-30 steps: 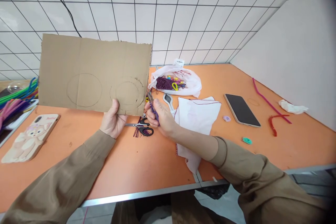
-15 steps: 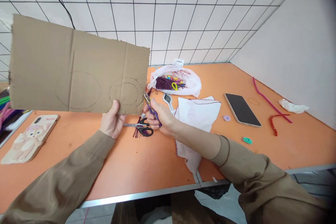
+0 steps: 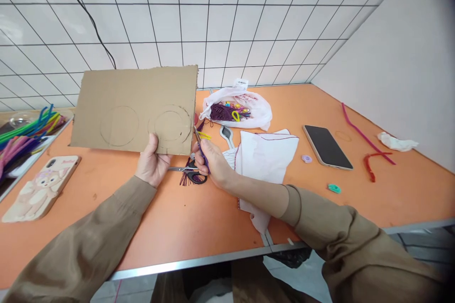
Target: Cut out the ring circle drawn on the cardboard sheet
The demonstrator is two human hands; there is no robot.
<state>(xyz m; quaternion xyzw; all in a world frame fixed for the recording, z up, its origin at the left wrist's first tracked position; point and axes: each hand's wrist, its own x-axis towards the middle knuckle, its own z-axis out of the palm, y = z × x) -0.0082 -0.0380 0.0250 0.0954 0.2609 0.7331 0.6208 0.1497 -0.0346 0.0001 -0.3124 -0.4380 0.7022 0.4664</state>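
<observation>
A brown cardboard sheet (image 3: 138, 90) is held up off the table by my left hand (image 3: 152, 163), which pinches its lower edge with the thumb in front. Drawn on it are a circle at the left and a double ring at the right. My right hand (image 3: 213, 158) is closed around purple-handled scissors (image 3: 202, 147); their blades point up at the sheet's right edge. Whether the blades are in the cardboard I cannot tell. Below, on the table, lie black-handled scissors (image 3: 195, 176), partly over dark purple threads (image 3: 185, 180).
An orange table (image 3: 159, 227) abuts the tiled wall. Behind my right hand lies a white plastic bag (image 3: 261, 109) with purple yarn. White cloth (image 3: 270, 151) lies under my right forearm. Phones lie right (image 3: 327, 147) and left (image 3: 42, 189); a tray of pipe cleaners (image 3: 31, 132) stands at the left.
The cardboard swung toward me at its left end, then turned back away, and now sits slightly lower and further left at its right edge. My right hand and the scissors shifted slightly with it.
</observation>
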